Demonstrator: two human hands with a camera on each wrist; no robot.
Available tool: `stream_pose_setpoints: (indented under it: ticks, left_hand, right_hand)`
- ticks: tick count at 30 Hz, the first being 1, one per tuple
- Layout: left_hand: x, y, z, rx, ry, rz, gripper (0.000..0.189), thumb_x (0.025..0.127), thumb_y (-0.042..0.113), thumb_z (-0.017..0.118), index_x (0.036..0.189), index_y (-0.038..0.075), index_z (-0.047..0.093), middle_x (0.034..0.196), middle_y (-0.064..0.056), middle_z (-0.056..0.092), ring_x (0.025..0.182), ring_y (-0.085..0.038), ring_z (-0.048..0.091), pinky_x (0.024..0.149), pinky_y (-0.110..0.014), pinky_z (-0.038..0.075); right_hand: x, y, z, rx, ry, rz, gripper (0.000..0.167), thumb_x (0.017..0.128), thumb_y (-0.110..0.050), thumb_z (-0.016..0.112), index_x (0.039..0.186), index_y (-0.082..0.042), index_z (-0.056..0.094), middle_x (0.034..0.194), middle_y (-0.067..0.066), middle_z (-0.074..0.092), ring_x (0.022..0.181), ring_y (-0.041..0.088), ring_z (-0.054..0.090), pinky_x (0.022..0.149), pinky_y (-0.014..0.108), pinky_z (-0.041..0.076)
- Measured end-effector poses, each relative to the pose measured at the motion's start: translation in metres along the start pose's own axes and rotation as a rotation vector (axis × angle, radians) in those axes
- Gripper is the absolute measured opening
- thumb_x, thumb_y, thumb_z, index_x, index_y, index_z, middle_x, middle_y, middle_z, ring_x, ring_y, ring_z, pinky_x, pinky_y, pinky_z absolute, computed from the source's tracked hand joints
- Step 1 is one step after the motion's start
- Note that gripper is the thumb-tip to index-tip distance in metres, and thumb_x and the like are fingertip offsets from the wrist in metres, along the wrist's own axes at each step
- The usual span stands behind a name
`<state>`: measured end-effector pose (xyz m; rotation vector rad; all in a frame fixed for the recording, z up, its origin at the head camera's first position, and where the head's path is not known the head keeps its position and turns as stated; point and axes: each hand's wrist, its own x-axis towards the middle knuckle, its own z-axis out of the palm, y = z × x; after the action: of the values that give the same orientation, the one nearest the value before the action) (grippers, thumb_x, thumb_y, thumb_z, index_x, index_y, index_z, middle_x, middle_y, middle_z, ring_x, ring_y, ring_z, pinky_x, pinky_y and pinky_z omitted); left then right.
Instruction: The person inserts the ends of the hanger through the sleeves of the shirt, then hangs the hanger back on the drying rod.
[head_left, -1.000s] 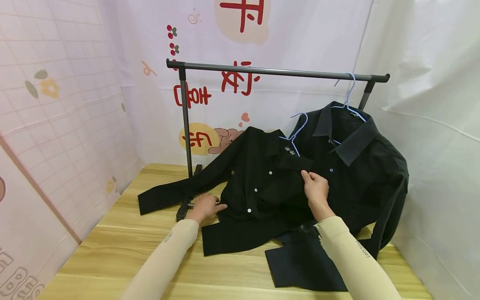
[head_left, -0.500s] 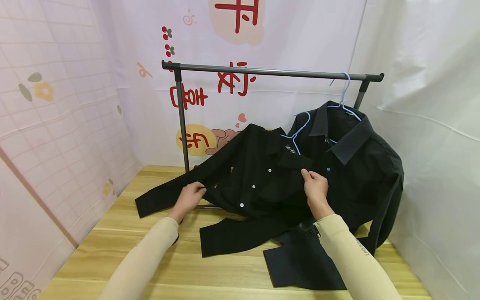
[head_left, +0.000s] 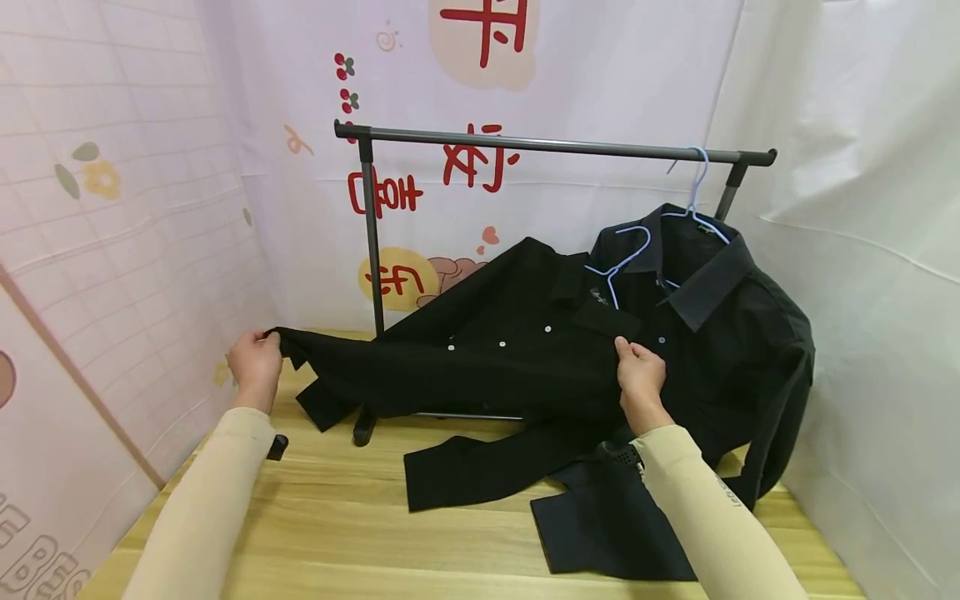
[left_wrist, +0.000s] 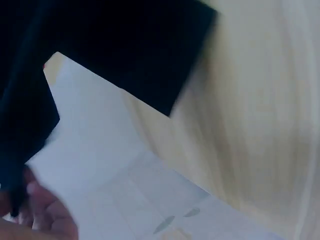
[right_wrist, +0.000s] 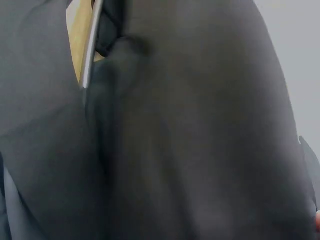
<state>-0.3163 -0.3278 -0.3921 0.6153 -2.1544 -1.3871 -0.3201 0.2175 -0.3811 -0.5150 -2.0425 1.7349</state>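
Observation:
A black shirt (head_left: 465, 375) with white buttons is stretched sideways between both hands in the head view. At its far left end my left hand (head_left: 256, 360) pinches the hem, and the left wrist view shows those fingers (left_wrist: 47, 207) closed on the dark cloth. My right hand (head_left: 641, 377) pinches the shirt near its collar (head_left: 606, 320). A light blue hanger (head_left: 617, 271) sits in the neck opening, its hook standing free below the rail. One sleeve lies on the table toward the front. Dark cloth fills most of the right wrist view.
A second dark shirt (head_left: 720, 367) hangs at the right from a blue hanger (head_left: 699, 179) on the rack's rail (head_left: 525, 143). Its lower part (head_left: 611, 529) lies on the wooden table (head_left: 352, 517). Printed curtains (head_left: 300, 225) stand behind and at the sides.
My left hand has moved left and up, taking the shirt's hem and drawing it out sideways. The collar, hanger and right hand have shifted slightly right.

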Motion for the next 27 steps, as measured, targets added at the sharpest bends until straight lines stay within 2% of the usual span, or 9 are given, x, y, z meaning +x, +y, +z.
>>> stream_pose_setpoints:
  ticks: [4,8,12,15,17,19,22,24,27]
  left_hand:
    - [-0.016,-0.008,0.014,0.169,-0.164,0.167,0.039,0.1,0.012,0.051,0.137,-0.003,0.051,0.13,-0.027,0.054,0.117,-0.043,0.051,0.095,-0.054,0.042]
    - [-0.04,-0.009,0.035,0.32,-0.315,0.452,0.027,0.094,0.006,0.062,0.119,-0.004,0.061,0.105,-0.022,0.061,0.094,-0.038,0.057,0.08,-0.051,0.046]
    - [-0.069,-0.006,0.055,0.406,-0.645,0.68,0.004,0.09,0.007,0.072,0.091,0.005,0.069,0.076,-0.002,0.062,0.067,-0.018,0.055,0.064,-0.036,0.045]
    - [-0.092,-0.004,0.067,0.445,-0.919,0.77,0.005,0.09,0.01,0.074,0.085,0.013,0.072,0.076,0.008,0.063,0.066,-0.007,0.053,0.063,-0.029,0.046]
    - [-0.107,-0.005,0.075,0.476,-1.042,0.816,0.004,0.089,0.015,0.075,0.085,0.015,0.074,0.079,0.011,0.064,0.069,-0.005,0.053,0.065,-0.027,0.048]
    - [-0.122,-0.006,0.08,0.517,-1.117,0.837,0.007,0.088,0.022,0.077,0.09,0.016,0.076,0.085,0.01,0.066,0.075,-0.007,0.056,0.07,-0.029,0.049]
    - [-0.143,-0.01,0.087,0.63,-1.167,0.841,0.032,0.083,0.041,0.08,0.105,0.018,0.074,0.102,0.006,0.065,0.091,-0.014,0.058,0.082,-0.035,0.049]
    - [-0.154,-0.012,0.091,0.725,-1.168,0.87,0.05,0.078,0.052,0.08,0.115,0.02,0.071,0.108,0.004,0.06,0.098,-0.016,0.057,0.088,-0.037,0.048]
    - [-0.168,-0.013,0.096,0.85,-1.135,0.965,0.064,0.073,0.06,0.08,0.121,0.02,0.066,0.108,0.003,0.055,0.1,-0.015,0.056,0.089,-0.037,0.049]
  right_hand:
    - [-0.001,0.002,0.003,0.004,-0.002,-0.012,0.051,0.1,-0.033,0.061,0.055,-0.015,0.044,0.057,-0.002,0.03,0.059,0.018,0.037,0.054,0.03,0.031]
    - [-0.003,0.003,0.004,0.004,-0.011,-0.017,0.051,0.1,-0.033,0.061,0.055,-0.015,0.044,0.056,-0.002,0.03,0.056,0.018,0.037,0.05,0.029,0.03]
    - [-0.003,0.004,0.004,0.0,-0.013,-0.02,0.05,0.1,-0.033,0.061,0.056,-0.015,0.045,0.057,-0.002,0.031,0.057,0.018,0.038,0.052,0.03,0.031]
    - [-0.003,0.005,0.005,0.003,-0.006,-0.025,0.05,0.099,-0.033,0.062,0.055,-0.015,0.046,0.057,-0.002,0.032,0.059,0.018,0.039,0.053,0.03,0.032]
    - [-0.003,0.006,0.005,0.0,-0.005,-0.026,0.05,0.099,-0.033,0.062,0.055,-0.014,0.046,0.057,-0.001,0.032,0.059,0.019,0.039,0.053,0.03,0.032]
    - [-0.003,0.007,0.005,-0.006,-0.01,-0.019,0.05,0.1,-0.034,0.061,0.056,-0.015,0.046,0.058,-0.001,0.033,0.06,0.019,0.039,0.053,0.03,0.032]
    - [-0.004,0.009,0.006,-0.014,-0.017,-0.004,0.049,0.1,-0.036,0.06,0.058,-0.015,0.046,0.06,-0.001,0.033,0.059,0.019,0.039,0.052,0.03,0.032]
    - [-0.004,0.01,0.005,-0.014,-0.021,-0.004,0.049,0.1,-0.036,0.06,0.058,-0.015,0.046,0.06,-0.001,0.033,0.059,0.018,0.039,0.051,0.03,0.032]
    - [-0.005,0.011,0.005,-0.007,-0.017,-0.014,0.049,0.1,-0.035,0.06,0.057,-0.015,0.046,0.059,-0.001,0.033,0.058,0.018,0.039,0.051,0.029,0.031]
